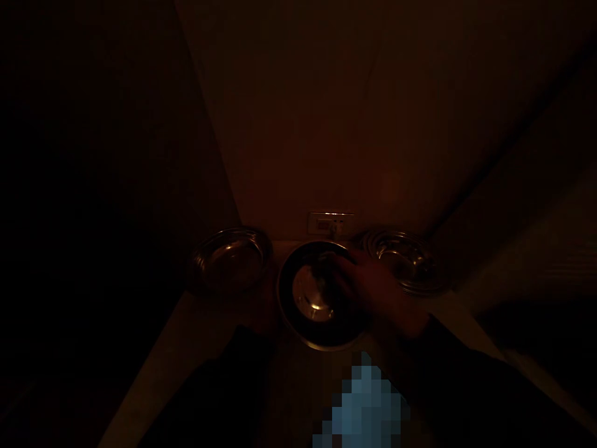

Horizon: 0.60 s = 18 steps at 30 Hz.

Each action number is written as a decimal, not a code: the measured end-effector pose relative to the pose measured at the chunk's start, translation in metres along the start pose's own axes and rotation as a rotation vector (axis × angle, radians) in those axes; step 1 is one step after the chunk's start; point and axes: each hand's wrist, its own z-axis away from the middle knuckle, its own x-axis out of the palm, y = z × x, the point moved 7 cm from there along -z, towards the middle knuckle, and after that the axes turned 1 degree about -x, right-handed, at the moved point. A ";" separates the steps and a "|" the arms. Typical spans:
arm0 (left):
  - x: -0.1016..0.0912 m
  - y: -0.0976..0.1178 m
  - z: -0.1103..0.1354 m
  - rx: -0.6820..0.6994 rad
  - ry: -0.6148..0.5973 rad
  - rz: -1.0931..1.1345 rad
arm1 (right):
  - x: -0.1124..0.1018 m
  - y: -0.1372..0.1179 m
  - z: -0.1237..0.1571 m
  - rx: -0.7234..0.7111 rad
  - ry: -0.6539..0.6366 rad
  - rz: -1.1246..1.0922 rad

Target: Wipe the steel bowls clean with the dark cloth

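A round shiny metal bowl (304,335) with a bright centre and a dark inner side is in the middle of the view. My right hand (375,283) reaches over its right side, fingers bent down into the bowl. A small pale patch shows by those fingertips; darkness hides what it is. Close to the bowl's left rim is my left hand (265,311), almost lost in shadow. Its fingers cannot be made out, nor whether they grip the rim.
Metal dishes (228,261) stand to the left, and stacked metal dishes (405,261) to the right. A wall socket plate (330,223) is behind the bowl. A pale table surface (153,361) lies underneath. A blurred blue patch (368,404) is in front. The room is very dark.
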 end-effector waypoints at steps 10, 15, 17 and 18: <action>-0.005 0.016 0.009 0.011 0.093 -0.183 | -0.002 0.039 0.047 0.253 0.294 -0.617; -0.011 0.017 0.006 0.011 0.106 -0.319 | 0.008 0.047 0.054 0.424 0.268 -0.822; -0.016 0.016 0.003 0.055 0.106 -0.380 | 0.009 0.043 0.054 0.418 0.246 -0.852; -0.017 0.016 0.002 0.082 0.081 -0.405 | 0.009 0.041 0.054 0.411 0.236 -0.858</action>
